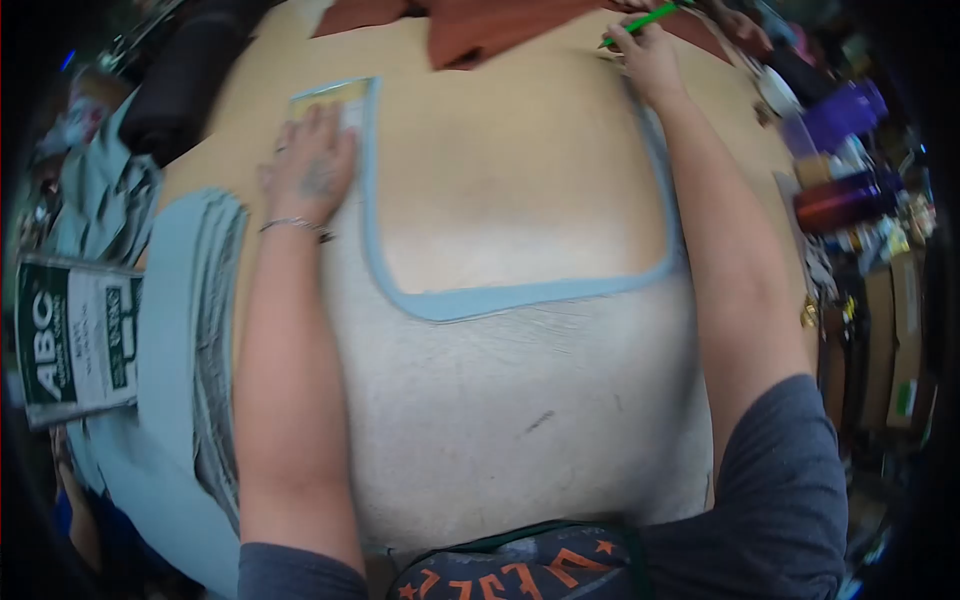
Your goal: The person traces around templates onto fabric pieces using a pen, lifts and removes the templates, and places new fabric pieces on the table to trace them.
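1. The large grey sheet (pixel 520 420) lies flat on the tan work surface (pixel 520 180), in front of the person. Its 2 side strips run away from the body around a U-shaped opening.
2. A light-blue band (pixel 520 300) borders that opening, widest along the near edge. Keeping this border unruffled would help hold the outline true.
3. The left hand (pixel 312 165) rests palm down on the far part of the left strip, beside a yellowish patch (pixel 342 92). Its fingers are extended and grasp nothing; broad, even pressure like this should resist slipping better than 1 fingertip.
4. The right hand (pixel 655 68) pinches a green pen (pixel 645 22) near the far end of the right strip. Whether the tip touches anything is too blurred to tell. A constant pen angle and light pressure would suit careful control here.
5. Beyond lies rust-brown material (pixel 490 35); keeping the pen wrist free of it seems wise.
6. At left are layered blue-green pieces (pixel 185 290) and a dark roll (pixel 190 75); at right, 2 bottles, 1 purple (pixel 845 115) and 1 reddish (pixel 840 200), sit well apart from the sheet.
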`<state>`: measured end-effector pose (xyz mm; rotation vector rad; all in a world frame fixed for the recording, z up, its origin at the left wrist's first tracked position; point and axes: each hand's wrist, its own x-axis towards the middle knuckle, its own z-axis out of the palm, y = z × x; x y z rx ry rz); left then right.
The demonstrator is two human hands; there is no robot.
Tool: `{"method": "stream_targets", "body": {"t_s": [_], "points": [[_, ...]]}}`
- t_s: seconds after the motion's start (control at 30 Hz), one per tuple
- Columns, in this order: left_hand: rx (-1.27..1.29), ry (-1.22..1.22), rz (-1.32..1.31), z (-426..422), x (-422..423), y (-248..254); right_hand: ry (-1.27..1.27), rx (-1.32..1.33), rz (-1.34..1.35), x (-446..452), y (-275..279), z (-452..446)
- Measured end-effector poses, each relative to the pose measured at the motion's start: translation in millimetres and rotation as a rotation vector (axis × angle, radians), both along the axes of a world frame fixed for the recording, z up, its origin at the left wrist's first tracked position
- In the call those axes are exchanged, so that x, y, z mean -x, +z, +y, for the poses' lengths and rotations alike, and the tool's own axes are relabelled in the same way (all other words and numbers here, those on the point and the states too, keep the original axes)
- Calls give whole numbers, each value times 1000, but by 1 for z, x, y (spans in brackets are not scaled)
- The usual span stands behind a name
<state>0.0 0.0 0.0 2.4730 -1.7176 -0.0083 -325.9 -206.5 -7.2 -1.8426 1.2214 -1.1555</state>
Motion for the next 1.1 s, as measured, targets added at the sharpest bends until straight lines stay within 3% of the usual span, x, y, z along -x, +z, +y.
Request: {"method": "stream_targets", "body": {"t_s": [0.07,0.1,0.2,0.37,0.43,0.57,0.67,0.9,1.1], "points": [[6,-1,-35,6,17,7,-84,28,-305,-50,-8,25],[69,-12,69,-1,6,-8,39,48,-214,-96,7,32],[77,-27,76,6,-3,0,248,5,-313,-190,-7,72],[99,-24,99,7,-4,-2,198,-7,-221,-229,-5,85],[109,-24,98,6,-4,-4,177,28,-187,-231,-5,86],[92,-28,135,8,-3,1,79,351,197,-228,4,114],[70,-34,147,9,-4,3,220,421,141,-215,5,160],[74,-28,152,8,-3,3,566,304,176,-154,22,284],[82,-46,71,4,-9,-3,414,127,303,-72,32,289]]}}
